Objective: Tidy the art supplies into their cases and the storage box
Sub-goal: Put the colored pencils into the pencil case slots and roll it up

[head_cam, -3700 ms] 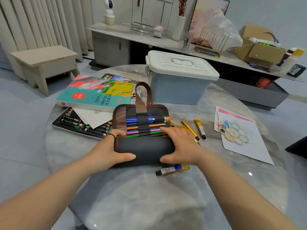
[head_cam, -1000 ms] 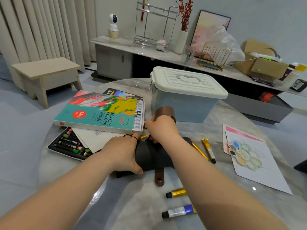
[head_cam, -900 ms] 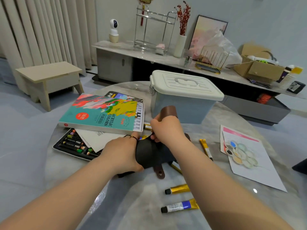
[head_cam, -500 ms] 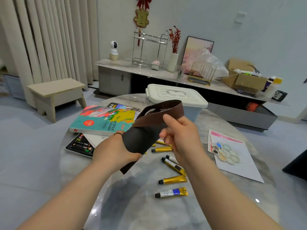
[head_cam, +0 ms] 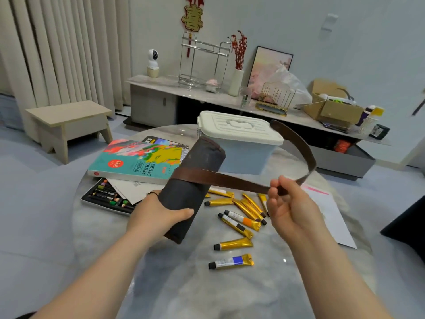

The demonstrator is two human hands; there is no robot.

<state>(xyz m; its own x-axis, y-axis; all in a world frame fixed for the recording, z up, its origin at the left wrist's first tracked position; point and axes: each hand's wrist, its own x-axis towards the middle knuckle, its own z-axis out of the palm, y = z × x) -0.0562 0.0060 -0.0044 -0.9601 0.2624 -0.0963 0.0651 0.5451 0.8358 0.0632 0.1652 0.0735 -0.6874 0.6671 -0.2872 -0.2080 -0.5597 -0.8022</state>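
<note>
My left hand point(head_cam: 156, 217) grips the rolled-up dark pencil case point(head_cam: 195, 180) and holds it tilted above the round marble table point(head_cam: 184, 284). A brown leather strap point(head_cam: 230, 179) wraps once around the roll and runs out to the right. My right hand point(head_cam: 291, 203) pinches that strap, whose free end arcs up and back over the storage box. Several gold paint tubes point(head_cam: 233, 244) lie loose on the table below. The lidded storage box point(head_cam: 239, 141) stands behind the roll.
An acrylic colours box point(head_cam: 138, 162) lies at the left over an open tray of oil pastels point(head_cam: 105, 196) and loose paper. A painted sheet point(head_cam: 331, 215) lies at the right. A stool point(head_cam: 66, 125) and a cluttered sideboard point(head_cam: 230, 100) stand beyond the table.
The case went from half-rolled flat on the table to a full roll lifted in my left hand. My right hand has pulled the strap out to the right, around the roll.
</note>
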